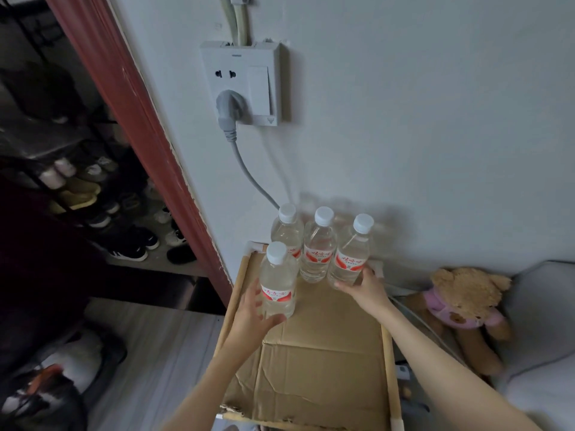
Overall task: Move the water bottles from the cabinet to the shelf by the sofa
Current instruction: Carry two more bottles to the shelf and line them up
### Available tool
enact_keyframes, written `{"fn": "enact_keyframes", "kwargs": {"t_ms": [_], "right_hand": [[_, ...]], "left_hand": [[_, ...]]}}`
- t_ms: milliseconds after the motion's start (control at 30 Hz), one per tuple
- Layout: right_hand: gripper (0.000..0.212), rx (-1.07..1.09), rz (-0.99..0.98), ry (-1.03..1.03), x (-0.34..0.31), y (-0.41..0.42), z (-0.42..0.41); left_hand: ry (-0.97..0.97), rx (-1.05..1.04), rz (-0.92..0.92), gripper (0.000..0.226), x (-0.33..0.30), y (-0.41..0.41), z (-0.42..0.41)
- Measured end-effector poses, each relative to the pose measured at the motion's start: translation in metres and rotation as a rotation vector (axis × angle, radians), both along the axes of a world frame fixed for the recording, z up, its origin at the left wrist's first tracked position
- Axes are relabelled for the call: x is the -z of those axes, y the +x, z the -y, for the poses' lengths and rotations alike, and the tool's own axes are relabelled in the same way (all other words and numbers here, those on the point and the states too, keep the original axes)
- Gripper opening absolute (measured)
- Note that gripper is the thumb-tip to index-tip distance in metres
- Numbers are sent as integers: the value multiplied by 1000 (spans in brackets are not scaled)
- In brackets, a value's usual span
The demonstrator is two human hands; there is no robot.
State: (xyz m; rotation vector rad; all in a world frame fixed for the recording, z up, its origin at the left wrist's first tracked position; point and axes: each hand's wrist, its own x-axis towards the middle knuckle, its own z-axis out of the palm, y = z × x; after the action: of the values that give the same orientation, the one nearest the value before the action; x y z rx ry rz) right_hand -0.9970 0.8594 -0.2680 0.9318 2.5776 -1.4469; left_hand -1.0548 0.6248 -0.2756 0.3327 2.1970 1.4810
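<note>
A person is looking down at a shelf [236, 293] with a wooden frame, its top lined with flattened cardboard [323, 353], standing against a pale wall. Four clear water bottles with white caps and red labels are standing upright at the far end of the cardboard. Three are lining up in a row near the wall: the left bottle [286, 231], the middle bottle [318, 247] and the right bottle [351, 253], close together. A fourth, the front bottle [278, 281], is standing nearer the viewer, just in front of the left one.

The left hand [249, 312] is wrapping around the lower left side of the front bottle, thumb curling under its base, fingers spreading along its side. The right hand [364, 290] is gripping the bottom of the right bottle, fingers curling around its base.

Above the bottles, a white wall socket [242, 82] is holding a grey plug [228, 107], its cable trailing down behind the left bottle. To the right, a teddy bear [466, 303] in a pink top is lying beside a grey sofa [544, 306]. To the left, past a red-brown door frame [130, 101], a dim rack of shoes [130, 241] is showing.
</note>
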Motion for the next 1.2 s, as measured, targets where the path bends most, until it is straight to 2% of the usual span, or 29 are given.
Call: {"fn": "enact_keyframes", "kwargs": {"t_ms": [133,300,500,1200], "right_hand": [[65,105,-37,-45,11,-4,4],[66,170,-59,-49,22,-8,1],[54,164,-70,-72,25,-16,-4],[62,222,-66,-170,27,-19,-6]], "left_hand": [[13,-104,106,65,16,3,-13],[68,-152,125,52,18,4,-21],[81,-177,112,55,20,-7,-26],[100,-124,112,54,32,-19,-30]]}}
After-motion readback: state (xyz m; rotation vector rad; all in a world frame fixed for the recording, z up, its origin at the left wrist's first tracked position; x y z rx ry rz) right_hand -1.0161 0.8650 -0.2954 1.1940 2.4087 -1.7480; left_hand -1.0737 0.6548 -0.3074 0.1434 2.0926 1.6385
